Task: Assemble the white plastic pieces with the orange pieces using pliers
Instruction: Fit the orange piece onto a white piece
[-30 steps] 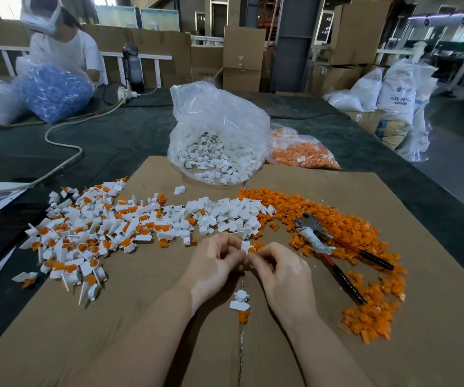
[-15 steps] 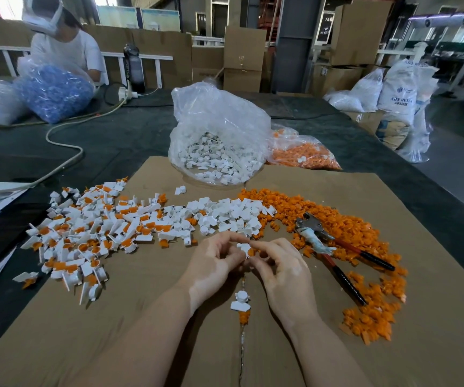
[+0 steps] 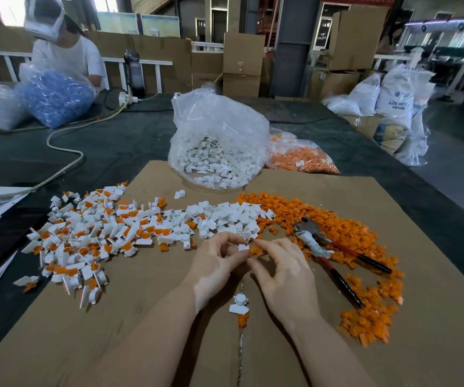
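Both hands meet at mid-sheet: the left hand [image 3: 216, 260] pinches a small white plastic piece [image 3: 243, 247] at its fingertips, and the right hand [image 3: 282, 270] nips a small orange plastic piece [image 3: 254, 251] hard against it, fingers curled. The red-handled metal pliers [image 3: 326, 248] lie untouched just right of the right hand, on the loose orange heap [image 3: 334, 219]. Compared with a second ago, the pinch sits barely higher; the pliers haven't budged.
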The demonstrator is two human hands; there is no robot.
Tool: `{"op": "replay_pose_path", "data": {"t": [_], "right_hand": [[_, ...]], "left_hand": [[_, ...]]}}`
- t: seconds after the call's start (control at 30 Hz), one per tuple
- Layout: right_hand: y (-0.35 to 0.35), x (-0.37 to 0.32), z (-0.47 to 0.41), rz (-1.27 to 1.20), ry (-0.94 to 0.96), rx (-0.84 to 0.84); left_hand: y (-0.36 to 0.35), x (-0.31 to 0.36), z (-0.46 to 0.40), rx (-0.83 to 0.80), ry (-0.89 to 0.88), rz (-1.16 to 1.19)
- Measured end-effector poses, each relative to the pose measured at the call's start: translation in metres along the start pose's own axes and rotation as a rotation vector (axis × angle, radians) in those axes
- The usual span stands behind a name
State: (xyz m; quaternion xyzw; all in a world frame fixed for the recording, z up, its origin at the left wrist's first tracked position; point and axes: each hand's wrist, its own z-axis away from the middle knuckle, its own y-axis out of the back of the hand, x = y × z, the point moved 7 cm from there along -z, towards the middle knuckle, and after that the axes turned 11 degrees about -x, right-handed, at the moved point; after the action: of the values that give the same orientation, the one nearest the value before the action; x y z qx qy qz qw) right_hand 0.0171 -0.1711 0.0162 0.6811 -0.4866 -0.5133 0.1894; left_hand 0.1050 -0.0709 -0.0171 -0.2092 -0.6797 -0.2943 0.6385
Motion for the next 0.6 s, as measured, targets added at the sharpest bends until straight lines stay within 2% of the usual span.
{"op": "replay_pose_path", "data": {"t": [0.07,0.13,0.23,0.3,0.4,0.6], "right_hand": [[0.011,0.006,-0.003,0.076,-0.071,0.034],[0.022,0.020,-0.005,0.187,-0.226,0.013],[0.037,0.054,-0.005,0.462,-0.570,-0.156],[0.041,0.071,-0.002,0.520,-0.706,-0.285],[0.041,0.082,-0.001,0.531,-0.769,-0.378],[0.048,0.077,-0.004,0.605,-0.746,-0.329]], "left_hand": [[-0.001,-0.001,0.000,-0.002,0.020,0.080],[0.000,-0.003,-0.001,0.001,0.036,0.089],[0.001,-0.005,-0.002,0.018,0.047,0.098],[0.001,-0.004,-0.003,0.033,0.047,0.113],[0.001,-0.004,-0.004,0.046,0.044,0.175],[0.006,-0.007,-0.003,0.071,0.072,0.275]]}}
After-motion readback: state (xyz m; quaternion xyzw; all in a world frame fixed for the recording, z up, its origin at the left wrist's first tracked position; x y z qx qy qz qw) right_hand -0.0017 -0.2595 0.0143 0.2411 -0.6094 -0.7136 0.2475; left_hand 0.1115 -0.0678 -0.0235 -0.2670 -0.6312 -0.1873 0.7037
